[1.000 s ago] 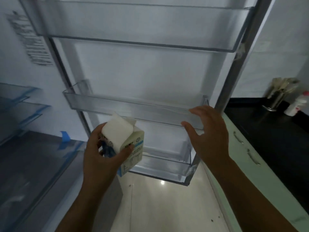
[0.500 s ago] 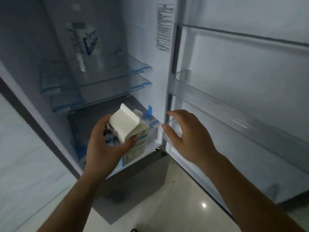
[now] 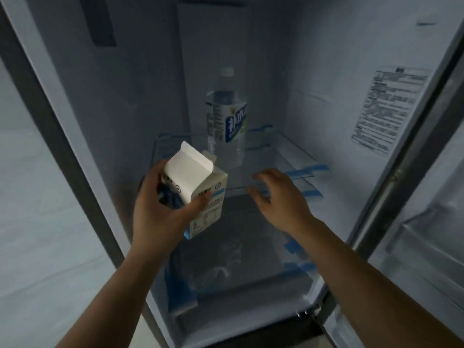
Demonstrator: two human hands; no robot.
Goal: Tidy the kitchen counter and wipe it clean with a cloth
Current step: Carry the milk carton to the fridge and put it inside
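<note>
Head view, dim light. The open fridge [image 3: 113, 109] fills the frame, its grey side edge running down the left. Left hand [image 3: 160, 212] grips a white and blue carton [image 3: 200, 194] from behind and below, with the thumb across the printed front and the fingers wrapped round the far side. The carton is tilted, gable top open, held in the air in front of the fridge opening, just before the front edge of the glass shelf [image 3: 283, 151]. Behind it a clear bottle [image 3: 226, 126] with a blue and white label stands upright on that shelf, apart from the carton. Right hand [image 3: 278, 197] holds nothing: fingers spread and loosely straight, palm down, by the shelf's front edge — can't tell if it touches. Blue tape strips [image 3: 310, 169] sit on the shelf edges at right. A printed sticker [image 3: 388, 109] is on the right inner wall. The open door [image 3: 426, 247] is at far right.
</note>
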